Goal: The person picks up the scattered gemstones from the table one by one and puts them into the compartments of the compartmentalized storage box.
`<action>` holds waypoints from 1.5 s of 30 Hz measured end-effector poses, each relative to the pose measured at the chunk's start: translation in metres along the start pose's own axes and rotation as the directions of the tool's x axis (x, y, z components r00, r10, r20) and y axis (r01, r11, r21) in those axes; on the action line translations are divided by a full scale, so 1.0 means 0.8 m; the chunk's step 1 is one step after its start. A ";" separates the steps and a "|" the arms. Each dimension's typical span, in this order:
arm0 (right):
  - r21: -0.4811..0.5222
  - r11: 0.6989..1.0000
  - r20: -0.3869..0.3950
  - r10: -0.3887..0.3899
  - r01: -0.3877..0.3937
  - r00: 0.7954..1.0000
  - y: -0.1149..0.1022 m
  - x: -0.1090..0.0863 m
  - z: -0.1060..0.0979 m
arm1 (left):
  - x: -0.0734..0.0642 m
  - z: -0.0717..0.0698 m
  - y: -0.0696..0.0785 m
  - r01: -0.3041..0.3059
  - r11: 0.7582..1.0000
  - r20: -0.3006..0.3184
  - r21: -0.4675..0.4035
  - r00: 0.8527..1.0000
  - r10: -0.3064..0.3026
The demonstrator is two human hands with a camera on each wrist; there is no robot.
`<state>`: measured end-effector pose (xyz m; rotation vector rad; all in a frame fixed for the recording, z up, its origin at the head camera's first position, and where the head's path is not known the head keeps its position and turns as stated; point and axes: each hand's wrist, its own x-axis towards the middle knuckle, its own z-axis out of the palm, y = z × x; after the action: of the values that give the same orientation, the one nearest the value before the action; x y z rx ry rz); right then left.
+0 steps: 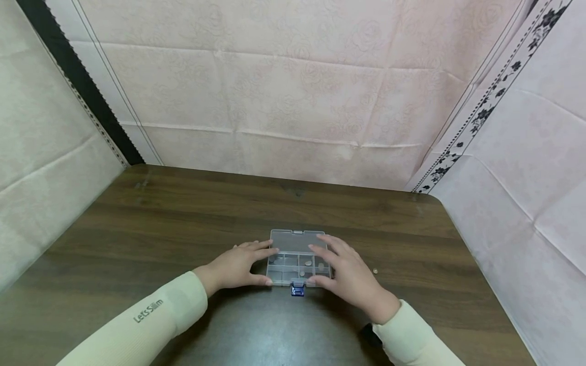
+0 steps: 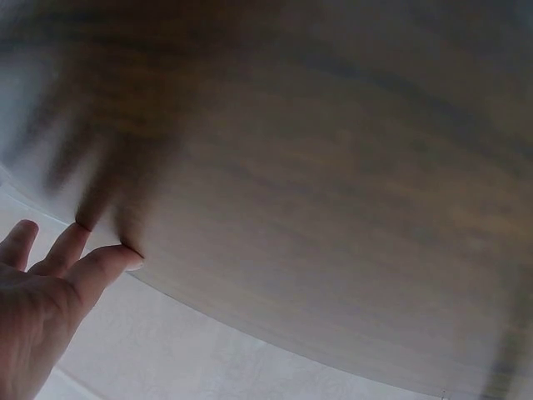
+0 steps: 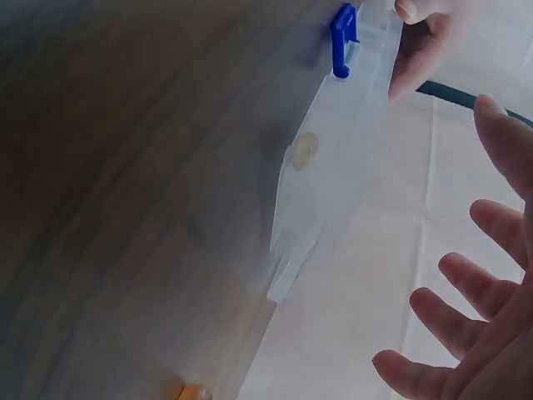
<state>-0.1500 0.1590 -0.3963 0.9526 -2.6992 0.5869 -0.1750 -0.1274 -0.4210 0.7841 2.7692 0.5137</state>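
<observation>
A clear plastic compartment box point(image 1: 283, 268) with a blue latch point(image 1: 297, 290) at its front lies on the table, its lid point(image 1: 293, 242) folded open at the back. Several pale, small flat pieces point(image 1: 308, 263) sit in its right-hand compartments. My left hand point(image 1: 233, 267) rests along the box's left side, thumb at the front corner and fingers extended at the left edge. Over the right side spreads my right hand point(image 1: 350, 272), its fingers apart and slightly bent. The right wrist view shows a gap between those fingers point(image 3: 454, 329) and the box point(image 3: 333, 158).
On the brown wooden table point(image 1: 206, 203), a small round piece point(image 1: 375, 271) lies to the right of my right hand. An orange object point(image 3: 193, 392) shows at the bottom of the right wrist view. Pale patterned cloth point(image 1: 293, 101) hangs behind the table and at both sides.
</observation>
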 end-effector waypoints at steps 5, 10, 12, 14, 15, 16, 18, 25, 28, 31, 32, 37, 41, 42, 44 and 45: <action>0.044 0.998 -0.001 0.041 -0.041 0.999 0.008 -0.006 -0.004 | -0.001 0.000 0.000 -0.003 1.000 0.002 0.001 1.000 0.003; 0.077 0.994 -0.007 0.077 -0.076 0.997 0.016 -0.012 -0.009 | -0.002 -0.001 0.001 -0.005 1.000 0.002 -0.003 1.000 0.005; 0.084 0.992 -0.009 0.092 -0.091 0.996 0.019 -0.014 -0.011 | -0.002 -0.001 0.001 -0.005 1.000 0.002 -0.005 1.000 0.005; 0.091 0.990 -0.004 0.109 -0.108 0.994 0.022 -0.016 -0.013 | -0.002 -0.001 0.001 -0.005 1.000 0.000 -0.007 1.000 0.005; 0.095 0.988 0.000 0.119 -0.118 0.993 0.023 -0.016 -0.014 | -0.002 -0.001 0.001 -0.004 1.000 0.000 -0.007 1.000 0.004; 0.099 0.986 0.005 0.130 -0.130 0.991 0.024 -0.016 -0.016 | -0.002 -0.001 0.001 -0.004 1.000 0.000 -0.007 1.000 0.004; 0.112 0.981 0.015 0.159 -0.160 0.987 0.026 -0.018 -0.020 | -0.002 -0.001 0.001 -0.002 1.000 0.001 -0.008 1.000 0.002; 0.129 0.963 0.000 0.237 -0.235 0.972 0.046 -0.027 -0.030 | 0.000 -0.001 0.002 -0.002 1.000 0.003 0.000 1.000 0.002; 0.151 0.954 -0.006 0.262 -0.258 0.965 0.057 -0.031 -0.033 | 0.000 -0.002 0.001 -0.003 1.000 0.001 0.000 1.000 0.003; 0.173 0.946 -0.007 0.280 -0.274 0.960 0.066 -0.035 -0.036 | 0.000 -0.002 0.000 -0.006 1.000 0.001 -0.003 1.000 0.006; 0.176 0.944 -0.007 0.284 -0.279 0.959 0.068 -0.036 -0.037 | -0.001 -0.002 0.000 -0.007 1.000 0.001 -0.006 1.000 0.007; 0.179 0.933 0.025 0.314 -0.313 0.949 0.076 -0.042 -0.039 | -0.001 -0.002 0.000 -0.004 1.000 -0.002 -0.008 1.000 0.004; 0.186 0.925 0.040 0.330 -0.332 0.943 0.082 -0.045 -0.038 | -0.001 -0.001 0.001 -0.001 1.000 0.000 -0.006 1.000 0.001; 0.191 0.923 0.041 0.333 -0.334 0.942 0.084 -0.045 -0.038 | -0.001 -0.001 0.001 -0.001 1.000 0.000 -0.006 1.000 0.001; 0.200 0.919 0.040 0.338 -0.339 0.940 0.087 -0.046 -0.038 | -0.001 -0.001 0.001 0.000 1.000 0.001 -0.005 1.000 0.000; 0.204 0.917 0.039 0.341 -0.342 0.939 0.089 -0.047 -0.038 | -0.001 -0.001 0.001 0.001 1.000 0.001 -0.005 1.000 -0.001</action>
<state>-0.1645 0.2434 -0.4028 0.5184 -2.8692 0.9517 -0.1744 -0.1275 -0.4201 0.7820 2.7660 0.5202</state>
